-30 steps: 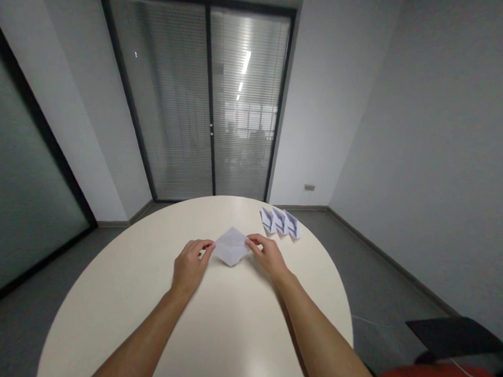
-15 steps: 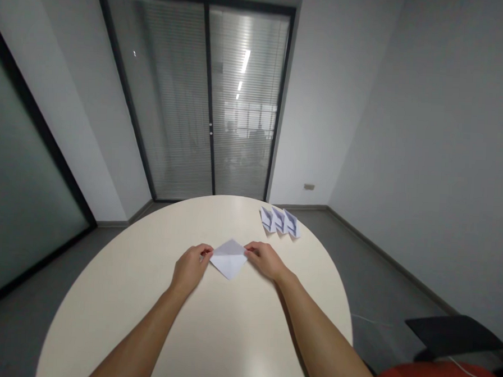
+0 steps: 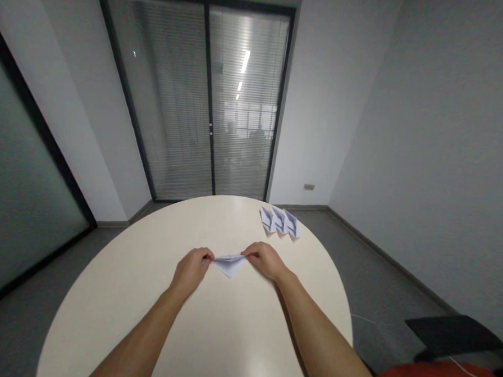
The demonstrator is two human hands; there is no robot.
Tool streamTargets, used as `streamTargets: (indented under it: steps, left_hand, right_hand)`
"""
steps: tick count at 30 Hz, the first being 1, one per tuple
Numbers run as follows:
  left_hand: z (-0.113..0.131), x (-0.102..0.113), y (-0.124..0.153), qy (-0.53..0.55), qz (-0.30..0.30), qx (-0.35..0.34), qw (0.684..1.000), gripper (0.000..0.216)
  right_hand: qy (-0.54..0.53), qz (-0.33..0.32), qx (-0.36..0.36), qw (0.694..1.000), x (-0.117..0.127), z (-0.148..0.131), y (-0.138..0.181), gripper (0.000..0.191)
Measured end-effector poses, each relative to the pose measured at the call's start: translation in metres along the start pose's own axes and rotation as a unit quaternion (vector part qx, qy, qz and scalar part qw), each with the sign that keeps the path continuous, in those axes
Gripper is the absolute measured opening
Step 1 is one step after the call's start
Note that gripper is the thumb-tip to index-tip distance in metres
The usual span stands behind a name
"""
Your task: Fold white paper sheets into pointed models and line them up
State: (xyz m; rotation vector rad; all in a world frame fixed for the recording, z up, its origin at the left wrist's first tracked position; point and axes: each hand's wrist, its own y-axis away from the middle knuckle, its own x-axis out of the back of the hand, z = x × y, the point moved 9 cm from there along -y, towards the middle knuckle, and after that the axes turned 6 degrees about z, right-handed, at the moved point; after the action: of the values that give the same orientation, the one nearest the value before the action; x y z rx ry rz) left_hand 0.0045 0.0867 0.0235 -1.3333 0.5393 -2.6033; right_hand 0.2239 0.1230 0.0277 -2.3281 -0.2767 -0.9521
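A small folded sheet of white paper (image 3: 229, 265) is stretched between my two hands over the middle of the table. It shows as a downward-pointing triangle with a narrow folded upper edge. My left hand (image 3: 193, 267) pinches its left corner between thumb and fingers. At the opposite corner, my right hand (image 3: 265, 259) is closed on the paper in the same way. Beyond the right hand, three folded white paper pieces (image 3: 279, 221) lie in an overlapping row near the table's far right edge.
The round cream table (image 3: 123, 305) fills the foreground. A black and red chair (image 3: 454, 334) with a pale cable stands at the lower right. Behind the table are glass doors with blinds (image 3: 245, 154) and a wall socket (image 3: 309, 187).
The paper went from an open diamond shape to a triangle as its far half folded toward me. Both hands keep hold of its corners and have shifted slightly.
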Motion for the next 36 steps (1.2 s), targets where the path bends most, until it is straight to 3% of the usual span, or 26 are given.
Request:
streamTargets:
  steps: [10,15,21,30,36]
  left_hand:
    - [0.003,-0.003,0.004,-0.023,0.003,-0.034,0.999,0.020]
    - [0.017,-0.004,0.007,-0.054,0.003,-0.071,0.996,0.018]
    - [0.032,-0.004,0.009,-0.074,-0.001,-0.089,0.993,0.011]
    - [0.039,-0.005,0.008,-0.075,-0.006,-0.092,0.993,0.010]
    - [0.045,-0.006,0.011,-0.072,-0.007,-0.107,0.992,0.018]
  right_hand:
    - [0.031,-0.015,0.033,0.999,-0.005,-0.002,0.000,0.028]
    - [0.051,-0.029,0.031,0.998,-0.007,-0.006,0.002,0.036]
    - [0.054,-0.016,0.025,0.998,-0.003,-0.024,0.003,0.019]
    - [0.060,-0.036,0.067,0.995,-0.015,-0.039,0.005,0.040]
    - [0.073,-0.041,0.057,0.995,-0.016,-0.037,0.005,0.040]
